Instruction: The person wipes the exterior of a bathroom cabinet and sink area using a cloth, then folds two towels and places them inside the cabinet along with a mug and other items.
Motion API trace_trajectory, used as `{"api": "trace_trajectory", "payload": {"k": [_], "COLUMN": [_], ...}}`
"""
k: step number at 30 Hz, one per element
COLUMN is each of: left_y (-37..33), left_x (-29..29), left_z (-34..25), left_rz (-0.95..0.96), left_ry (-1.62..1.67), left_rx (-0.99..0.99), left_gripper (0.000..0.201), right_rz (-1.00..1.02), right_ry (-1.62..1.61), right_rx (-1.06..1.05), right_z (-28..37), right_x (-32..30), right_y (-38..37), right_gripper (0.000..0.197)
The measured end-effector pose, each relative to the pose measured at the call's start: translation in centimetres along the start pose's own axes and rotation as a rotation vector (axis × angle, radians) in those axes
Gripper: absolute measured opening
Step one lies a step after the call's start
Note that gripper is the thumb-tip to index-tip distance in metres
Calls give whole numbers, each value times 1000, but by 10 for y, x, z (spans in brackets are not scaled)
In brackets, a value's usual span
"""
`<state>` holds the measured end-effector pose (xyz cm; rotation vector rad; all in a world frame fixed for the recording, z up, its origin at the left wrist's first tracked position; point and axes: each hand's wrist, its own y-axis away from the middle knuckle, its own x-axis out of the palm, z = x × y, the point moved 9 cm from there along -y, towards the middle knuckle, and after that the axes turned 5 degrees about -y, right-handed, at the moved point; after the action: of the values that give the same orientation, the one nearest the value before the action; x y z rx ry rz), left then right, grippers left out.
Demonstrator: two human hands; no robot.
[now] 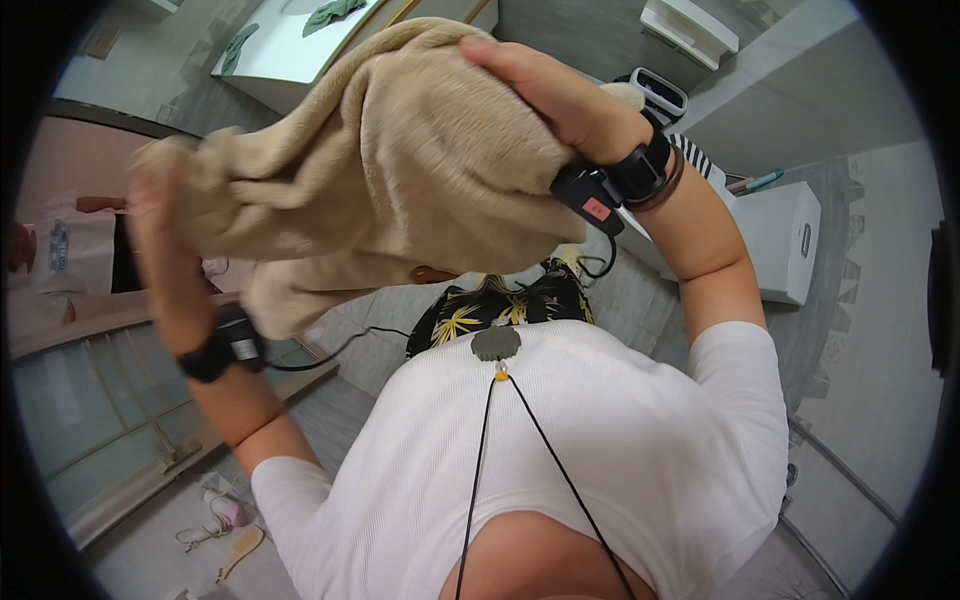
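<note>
A beige plush cloth [400, 150] hangs bunched and folded in front of me, held up between both hands. My left hand [160, 200], smeared by motion, is closed round its left end. At the upper right edge my right hand [540, 90] grips the fabric, the thumb lying along the top and the other fingers hidden behind it. Near the cloth's lower edge shows a small brown patch [435, 274] that I cannot make out. Both wrists wear black straps with small boxes and cables.
A white counter [285, 50] with green cloths stands at the far left. Left of me, a mirror [90, 170] reflects a person. At right stands a white box-like unit [785, 240] beside a striped cloth [692, 155]. A wooden brush [243, 545] lies at lower left.
</note>
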<state>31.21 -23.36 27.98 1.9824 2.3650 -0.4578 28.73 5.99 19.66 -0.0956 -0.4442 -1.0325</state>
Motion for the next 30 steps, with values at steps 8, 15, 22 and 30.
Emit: {"api": "trace_trajectory", "payload": {"k": [8,15,22,30], "left_y": [42,22,42,34], "left_x": [149,105,132,-10], "left_z": [43,51,44,60], "left_rz": [521,146,320,-135], "left_ry": [184,521,486,428], "left_rx": [-56,-39,6,-68], "left_gripper": [25,30,28,34], "right_rz": [-3,-647,-386,-661], "right_ry": [351,162,247,467], "right_rx": [-332,-304,-472,-607], "right_z": [31,-87,-66,65], "right_x": [24,-104,-19,-99], "right_y": [4,111,54,82], "right_gripper": [32,24,35,29]}}
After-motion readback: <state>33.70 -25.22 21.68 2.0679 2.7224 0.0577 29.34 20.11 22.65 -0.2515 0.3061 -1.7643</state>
